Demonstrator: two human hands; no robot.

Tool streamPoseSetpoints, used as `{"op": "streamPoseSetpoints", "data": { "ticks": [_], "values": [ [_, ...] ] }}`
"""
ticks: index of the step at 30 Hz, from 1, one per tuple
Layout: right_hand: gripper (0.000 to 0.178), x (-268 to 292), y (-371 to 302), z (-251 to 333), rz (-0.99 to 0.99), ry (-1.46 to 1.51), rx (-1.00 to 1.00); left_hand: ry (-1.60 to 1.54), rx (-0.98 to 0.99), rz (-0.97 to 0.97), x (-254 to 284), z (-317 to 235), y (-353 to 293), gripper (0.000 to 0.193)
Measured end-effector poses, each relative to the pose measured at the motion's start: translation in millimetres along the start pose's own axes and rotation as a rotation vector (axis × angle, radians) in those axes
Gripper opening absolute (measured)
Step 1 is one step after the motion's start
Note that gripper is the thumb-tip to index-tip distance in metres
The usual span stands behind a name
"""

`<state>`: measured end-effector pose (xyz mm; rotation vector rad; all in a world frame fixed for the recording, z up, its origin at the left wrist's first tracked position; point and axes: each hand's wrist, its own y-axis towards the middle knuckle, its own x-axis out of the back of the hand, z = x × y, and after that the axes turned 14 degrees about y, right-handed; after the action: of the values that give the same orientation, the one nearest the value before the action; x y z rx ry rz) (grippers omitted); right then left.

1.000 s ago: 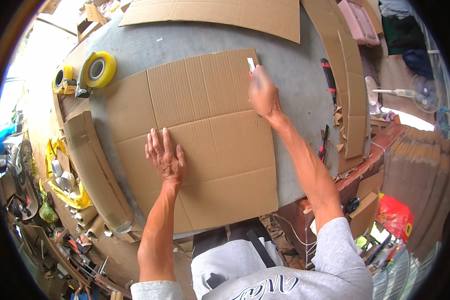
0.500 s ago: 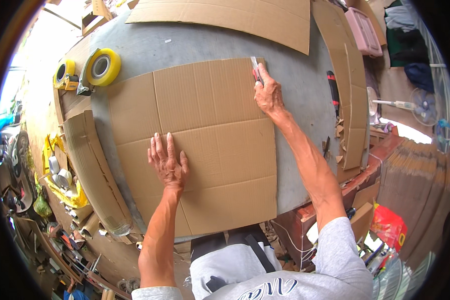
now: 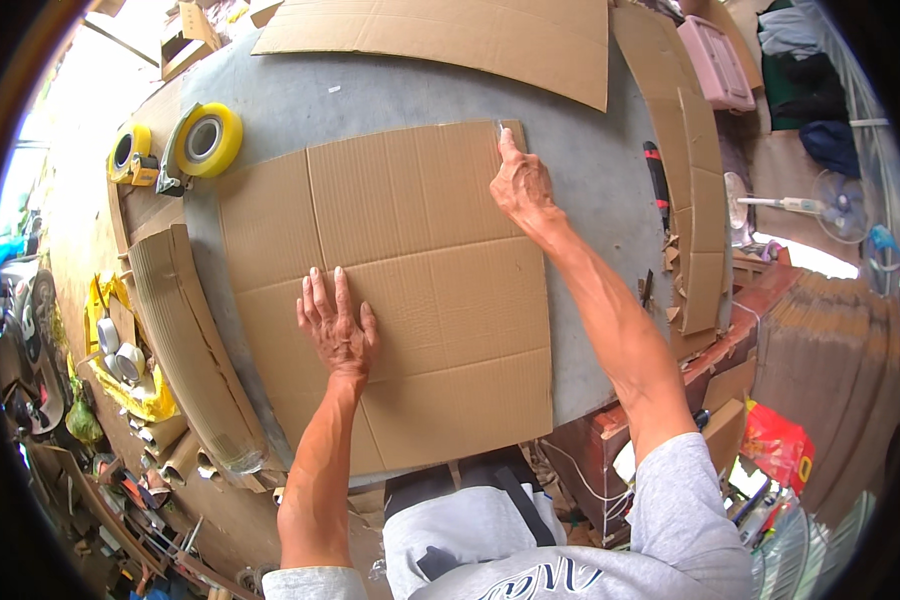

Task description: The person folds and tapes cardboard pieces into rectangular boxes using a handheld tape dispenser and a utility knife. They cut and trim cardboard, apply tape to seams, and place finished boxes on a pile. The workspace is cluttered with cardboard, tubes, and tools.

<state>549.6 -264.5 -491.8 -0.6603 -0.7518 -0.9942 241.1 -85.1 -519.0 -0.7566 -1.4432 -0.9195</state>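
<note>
A creased brown cardboard sheet [image 3: 450, 310] lies flat on the grey tabletop in front of me. My left hand [image 3: 340, 325] rests palm down on it, left of the middle, fingers spread. At the sheet's far right corner my right hand [image 3: 523, 188] is closed round a utility knife [image 3: 503, 127], the index finger stretched along its top. Only the knife's pale tip shows; my hand hides the handle. The tip is at the sheet's far edge; whether it has cut into the cardboard I cannot tell.
Two tape dispensers with yellow rolls [image 3: 208, 140] [image 3: 130, 150] stand at the far left. A folded cardboard strip [image 3: 192, 345] lies along the left edge. Another cardboard sheet [image 3: 450, 35] is at the back. On the right are a red-and-black tool [image 3: 658, 180] and cardboard strips [image 3: 705, 200].
My right hand has shifted slightly left and turned over the knife, its index finger now lying along the top and covering the handle. My left hand has stayed in place.
</note>
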Motion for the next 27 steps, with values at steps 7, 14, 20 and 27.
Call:
{"op": "streamPoseSetpoints", "data": {
  "ticks": [7,14,20,27],
  "values": [
    [0.053,2,-19,8,0.005,-0.006,-0.019,-0.023,0.009,0.006,3,-1,-1,0.065],
    [0.063,6,-25,-1,0.062,-0.059,-0.008,-0.030,0.020,-0.019,3,-1,-2,0.066],
    [0.062,6,-42,-7,0.075,-0.041,0.006,-0.032,0.032,-0.025,-1,0,-4,0.065],
    [0.061,6,-64,-12,0.077,-0.048,0.012,-0.037,0.028,-0.031,1,-1,-4,0.065]
  ]
}}
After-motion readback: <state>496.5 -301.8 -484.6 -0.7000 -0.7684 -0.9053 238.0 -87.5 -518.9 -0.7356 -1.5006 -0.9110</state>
